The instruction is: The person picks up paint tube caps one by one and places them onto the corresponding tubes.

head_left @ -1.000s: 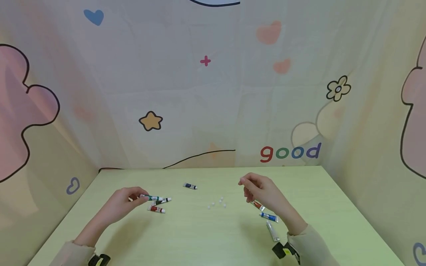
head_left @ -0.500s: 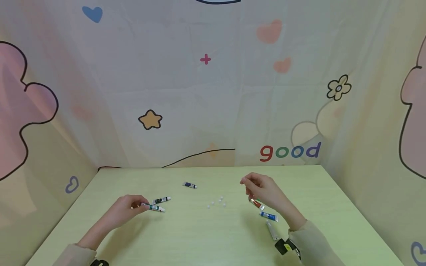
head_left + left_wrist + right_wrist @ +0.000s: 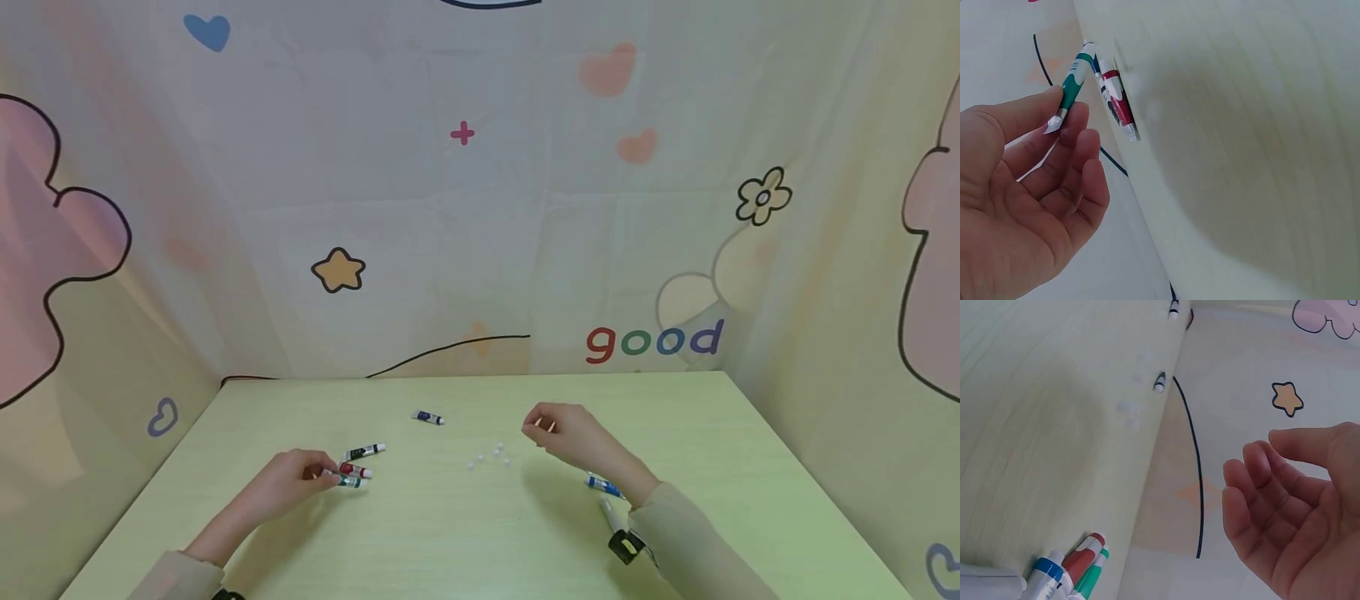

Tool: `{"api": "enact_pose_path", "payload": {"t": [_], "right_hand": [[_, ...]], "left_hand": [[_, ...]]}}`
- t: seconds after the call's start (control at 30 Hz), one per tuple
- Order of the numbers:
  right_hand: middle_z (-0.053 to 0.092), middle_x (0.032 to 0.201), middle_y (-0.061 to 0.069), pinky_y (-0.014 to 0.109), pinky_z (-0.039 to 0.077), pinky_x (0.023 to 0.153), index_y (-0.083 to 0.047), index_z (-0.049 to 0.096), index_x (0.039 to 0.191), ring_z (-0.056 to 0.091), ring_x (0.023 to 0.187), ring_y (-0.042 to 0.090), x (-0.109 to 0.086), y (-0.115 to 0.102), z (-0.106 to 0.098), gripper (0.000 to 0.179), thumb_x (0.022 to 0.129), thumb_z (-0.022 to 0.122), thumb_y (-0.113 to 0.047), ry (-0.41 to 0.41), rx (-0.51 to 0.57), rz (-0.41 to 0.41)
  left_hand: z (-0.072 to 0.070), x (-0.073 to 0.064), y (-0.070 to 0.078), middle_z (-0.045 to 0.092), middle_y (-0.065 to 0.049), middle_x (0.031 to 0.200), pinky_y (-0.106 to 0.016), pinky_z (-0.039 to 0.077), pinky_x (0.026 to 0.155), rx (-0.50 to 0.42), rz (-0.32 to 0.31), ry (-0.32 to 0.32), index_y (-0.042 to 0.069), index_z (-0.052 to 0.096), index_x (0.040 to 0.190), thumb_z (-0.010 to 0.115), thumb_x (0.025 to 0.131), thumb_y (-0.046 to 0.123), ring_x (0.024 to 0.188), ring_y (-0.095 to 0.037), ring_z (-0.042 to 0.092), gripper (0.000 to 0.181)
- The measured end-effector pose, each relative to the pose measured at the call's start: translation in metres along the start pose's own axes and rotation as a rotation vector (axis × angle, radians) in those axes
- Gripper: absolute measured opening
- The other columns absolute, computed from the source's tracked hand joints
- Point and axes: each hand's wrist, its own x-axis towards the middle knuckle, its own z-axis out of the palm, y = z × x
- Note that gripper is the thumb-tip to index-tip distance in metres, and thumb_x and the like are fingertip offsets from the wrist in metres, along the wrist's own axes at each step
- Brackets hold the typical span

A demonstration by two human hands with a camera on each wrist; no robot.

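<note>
Pinching green tube point(image 3: 1076, 82) in left hand point(image 3: 1025, 219), no longer hiding red tube point(image 3: 1119, 103).
Holding nothing in loosely bent right hand point(image 3: 1300, 519).

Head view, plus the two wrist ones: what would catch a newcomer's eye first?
Probably the multicoloured word "good" low on the backdrop, right of centre. Next, likely, the left hand pinching a green-and-white paint tube at the table's left, a red paint tube close by. The right hand, apparently holding nothing, hovers right of some tiny white pieces.

Green tube point(image 3: 1074, 82) glossy, metallic-ended; tabletop point(image 3: 450, 533) matt, wood-grained; backdrop point(image 3: 405, 167) cloth
</note>
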Motion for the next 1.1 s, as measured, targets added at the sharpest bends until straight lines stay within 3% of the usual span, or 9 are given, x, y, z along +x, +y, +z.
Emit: {"api": "enact_pose_path", "payload": {"t": [0.2, 0.53, 0.77, 0.97, 1.1], "right_hand": [[0.062, 0.08, -0.002, 0.03, 0.046, 0.061, -0.012, 0.068, 0.097, 0.053, 0.066, 0.014, 0.006, 0.005, 0.007, 0.007, 0.098, 0.067, -0.019, -0.06, -0.066, -0.004], [0.061, 0.078, -0.004, 0.032, 0.047, 0.067, -0.01, 0.068, 0.096, 0.054, 0.068, 0.012, 0.014, 0.021, 0.019, 0.006, 0.094, 0.071, -0.015, -0.145, -0.131, 0.007], [0.061, 0.082, -0.003, 0.036, 0.047, 0.071, -0.012, 0.067, 0.099, 0.054, 0.073, 0.015, 0.019, 0.024, 0.032, 0.012, 0.091, 0.075, -0.017, -0.236, -0.151, 0.094], [0.063, 0.083, -0.002, 0.037, 0.049, 0.073, -0.011, 0.067, 0.098, 0.056, 0.074, 0.015, 0.023, 0.019, 0.037, 0.015, 0.089, 0.077, -0.015, -0.224, -0.178, 0.102], [0.062, 0.083, -0.001, 0.037, 0.049, 0.073, -0.012, 0.068, 0.098, 0.055, 0.074, 0.016, 0.026, 0.018, 0.041, 0.014, 0.088, 0.077, -0.015, -0.229, -0.193, 0.093]], "left_hand": [[0.001, -0.001, -0.005, 0.06, 0.003, 0.078, -0.028, 0.041, 0.059, -0.015, 0.009, -0.028, 0.004, 0.073, 0.099, 0.072, 0.094, 0.018, 0.068, -0.013, 0.049, 0.015], [0.002, 0.0, -0.01, 0.062, 0.002, 0.082, -0.032, 0.043, 0.062, -0.045, -0.051, -0.06, 0.006, 0.074, 0.098, 0.073, 0.092, 0.018, 0.074, -0.017, 0.052, 0.014], [0.005, 0.004, -0.019, 0.058, 0.001, 0.08, -0.029, 0.042, 0.058, -0.079, -0.048, -0.135, 0.009, 0.072, 0.094, 0.072, 0.092, 0.014, 0.069, -0.017, 0.051, 0.006], [0.003, 0.007, -0.018, 0.058, 0.0, 0.082, -0.032, 0.042, 0.06, -0.068, -0.054, -0.134, 0.009, 0.071, 0.095, 0.072, 0.092, 0.016, 0.072, -0.018, 0.051, 0.007], [0.004, 0.01, -0.018, 0.059, -0.001, 0.085, -0.034, 0.044, 0.063, -0.052, -0.09, -0.115, 0.01, 0.072, 0.096, 0.074, 0.092, 0.017, 0.075, -0.019, 0.052, 0.009]]}}
